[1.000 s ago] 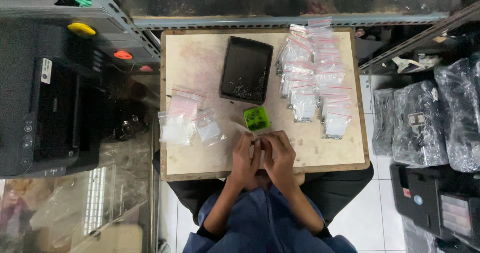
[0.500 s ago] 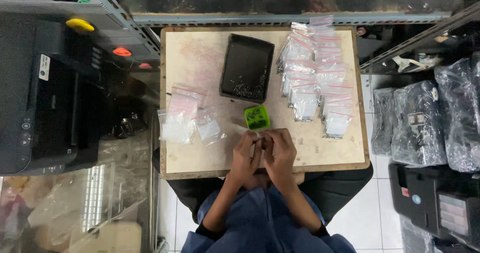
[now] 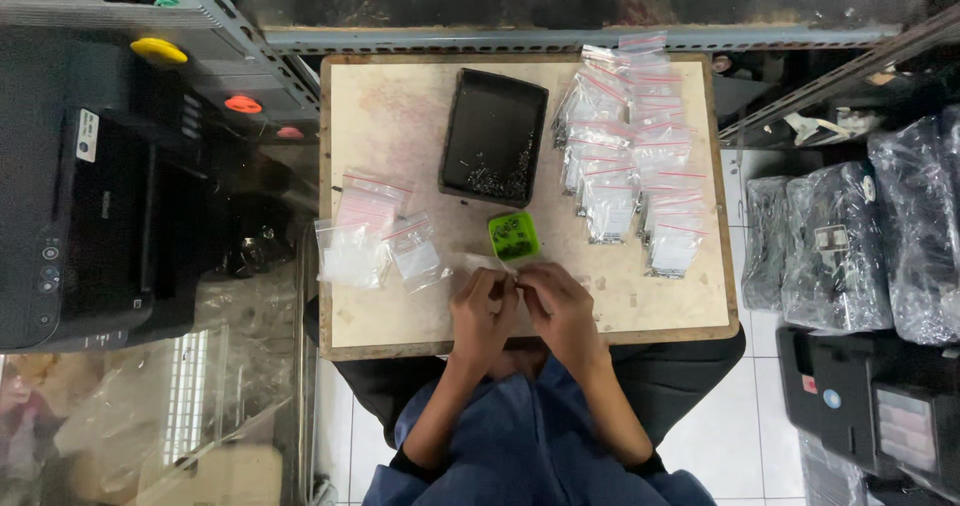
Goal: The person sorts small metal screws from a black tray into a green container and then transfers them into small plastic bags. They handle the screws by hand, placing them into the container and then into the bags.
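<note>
The counter point(image 3: 400, 106) is a pale, worn board with a wooden edge, and everything here is placed against the black tray point(image 3: 493, 138) that lies near its far middle, with small dark parts gathered in its near end. Right of the tray, a wide spread of filled clear bags with red seal strips point(image 3: 630, 156) lies in overlapping rows. Left of the tray and nearer the person, a smaller loose cluster of bags point(image 3: 375, 236) lies flat. Just in front of the tray's near edge sits a small green cup point(image 3: 514, 235) holding dark bits. Nearer still, at the counter's front edge, both hands meet. The left hand point(image 3: 482, 311) and right hand point(image 3: 560, 306) have their fingertips pressed together around a small clear bag point(image 3: 490, 269), each grip pinched shut on it, the bag's free end sticking out toward the green cup. What is inside the bag is too small to tell.
</note>
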